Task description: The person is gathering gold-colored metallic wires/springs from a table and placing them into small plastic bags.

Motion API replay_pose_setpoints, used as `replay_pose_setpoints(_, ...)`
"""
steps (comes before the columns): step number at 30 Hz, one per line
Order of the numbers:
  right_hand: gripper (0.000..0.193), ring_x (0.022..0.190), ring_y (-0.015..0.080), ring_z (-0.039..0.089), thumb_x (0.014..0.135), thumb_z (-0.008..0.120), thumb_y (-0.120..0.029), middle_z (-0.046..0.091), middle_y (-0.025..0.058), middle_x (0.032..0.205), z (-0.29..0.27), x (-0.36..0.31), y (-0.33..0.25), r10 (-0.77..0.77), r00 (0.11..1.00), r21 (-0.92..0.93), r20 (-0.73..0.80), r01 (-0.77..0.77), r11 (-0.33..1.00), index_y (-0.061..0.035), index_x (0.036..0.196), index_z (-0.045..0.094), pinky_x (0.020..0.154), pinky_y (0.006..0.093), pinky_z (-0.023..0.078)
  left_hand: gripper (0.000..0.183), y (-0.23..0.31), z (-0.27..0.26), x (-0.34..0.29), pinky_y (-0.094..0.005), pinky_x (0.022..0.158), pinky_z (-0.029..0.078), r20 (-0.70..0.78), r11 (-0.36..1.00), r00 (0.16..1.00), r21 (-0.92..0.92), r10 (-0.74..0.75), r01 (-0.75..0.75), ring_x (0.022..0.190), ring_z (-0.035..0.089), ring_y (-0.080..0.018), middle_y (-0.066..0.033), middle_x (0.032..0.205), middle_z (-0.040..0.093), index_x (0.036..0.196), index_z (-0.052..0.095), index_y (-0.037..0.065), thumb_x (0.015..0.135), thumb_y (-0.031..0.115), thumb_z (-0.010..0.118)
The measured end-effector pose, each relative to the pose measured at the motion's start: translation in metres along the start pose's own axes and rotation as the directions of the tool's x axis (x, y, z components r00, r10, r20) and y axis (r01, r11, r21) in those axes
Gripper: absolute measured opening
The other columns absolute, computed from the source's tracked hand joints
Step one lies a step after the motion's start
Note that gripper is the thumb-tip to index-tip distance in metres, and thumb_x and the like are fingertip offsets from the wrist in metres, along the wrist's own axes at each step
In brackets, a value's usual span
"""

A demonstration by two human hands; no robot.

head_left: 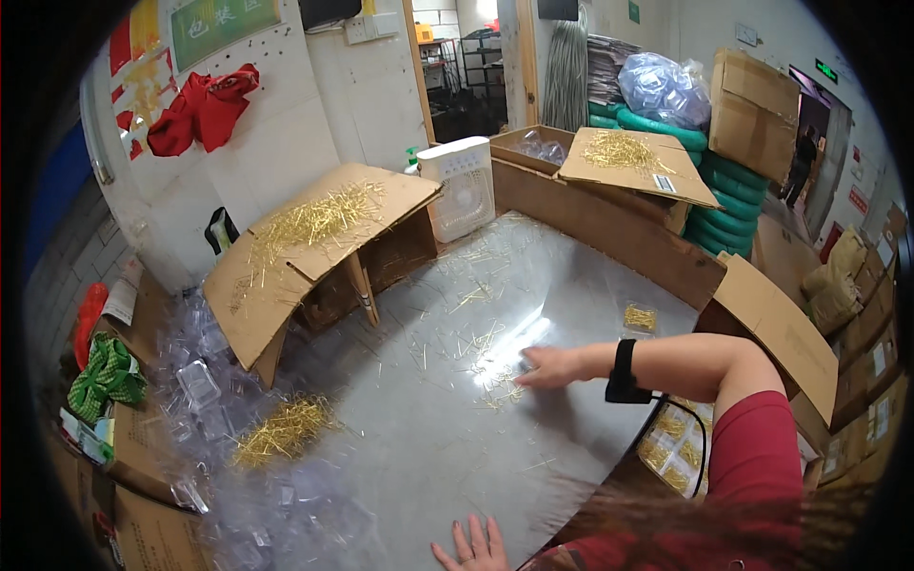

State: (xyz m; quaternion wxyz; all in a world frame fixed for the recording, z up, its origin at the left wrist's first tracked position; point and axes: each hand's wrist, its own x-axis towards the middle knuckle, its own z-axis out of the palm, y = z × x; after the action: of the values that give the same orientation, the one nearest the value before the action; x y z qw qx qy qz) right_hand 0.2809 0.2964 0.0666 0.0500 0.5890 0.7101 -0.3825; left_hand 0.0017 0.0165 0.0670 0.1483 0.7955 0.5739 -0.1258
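My right hand (552, 366) reaches over the grey tabletop (428, 428), its fingers apart and low above scattered thin gold-coloured metal pins (487, 341). Nothing shows in its grasp; the fingertips are partly hidden. At the table's near edge my left hand (474, 546) lies flat with fingers spread, holding nothing. A dense heap of the gold pins (286, 430) sits at the left, beside many clear plastic boxes (198, 383). One clear box filled with gold pins (640, 318) stands at the table's right side.
More pins lie on a cardboard flap (221, 303) at the left and a cardboard sheet (581, 169) at the back. A white fan (461, 190) stands behind the table. Filled boxes (678, 440) sit beneath my right arm. A cardboard wall (609, 224) borders the right.
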Motion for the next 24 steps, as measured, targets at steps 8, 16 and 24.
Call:
replay_pose_setpoints(8,0.082,0.148,0.0456,0.023,0.093,0.055,-0.060,0.026,0.0218,0.161,-0.131,0.137,-0.018,0.171,0.732,0.177,-0.659,-0.071,0.982,-0.0117,0.155,0.033,0.119,0.0613,0.020,0.082,-0.001,0.022,0.014,-0.0705,0.116,0.010,-0.124,1.000,0.992,0.000,0.000,0.000,0.151,0.017,-0.0397,-0.0185,0.165,0.019,0.157,0.027,0.004,0.090,0.047,0.047)
replay_pose_setpoints(16,0.086,0.152,0.0461,0.000,0.094,0.050,-0.062,0.008,0.0169,0.167,-0.156,0.186,0.083,0.716,0.510,0.488,-0.478,-0.523,0.699,-0.0248,0.162,0.013,0.121,0.0593,0.004,0.083,-0.009,0.026,0.053,-0.0710,0.115,0.011,-0.217,0.999,0.975,-0.013,-0.050,0.048,0.150,0.019,-0.0398,-0.0185,0.163,0.021,0.155,0.029,0.004,0.088,0.049,0.049)
replay_pose_setpoints(24,0.099,0.153,0.0461,-0.003,0.088,0.043,-0.078,0.001,0.0105,0.169,-0.174,0.272,0.025,0.357,0.810,0.057,-0.465,-0.375,0.925,-0.0244,0.163,0.006,0.119,0.0643,0.002,0.084,-0.009,0.023,0.076,-0.0715,0.115,0.012,-0.218,0.994,0.970,-0.045,-0.107,0.099,0.150,0.021,-0.0399,-0.0184,0.162,0.023,0.154,0.031,0.004,0.087,0.051,0.051)
